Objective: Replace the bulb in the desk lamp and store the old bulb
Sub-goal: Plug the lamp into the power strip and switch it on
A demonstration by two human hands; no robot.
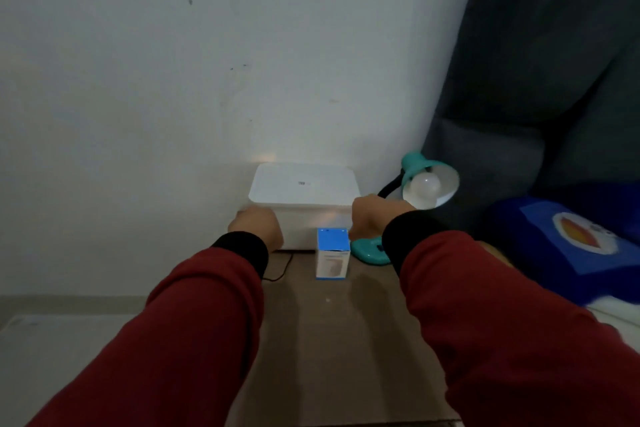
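Note:
A white lidded storage box [304,191] stands at the back of a brown table [346,340], against the wall. My left hand [256,227] grips its left side and my right hand [377,215] grips its right side. A teal desk lamp [415,166] stands right of the box, its shade tilted toward me with a white bulb [424,187] in it. The lamp's teal base [369,251] shows under my right wrist. A small blue-topped bulb carton [331,253] stands upright in front of the box, between my hands.
A black cord [280,270] runs off the table's left edge. A dark grey curtain or cushion [536,80] rises on the right, with blue bedding [571,246] below it. Pale floor lies to the left of the table.

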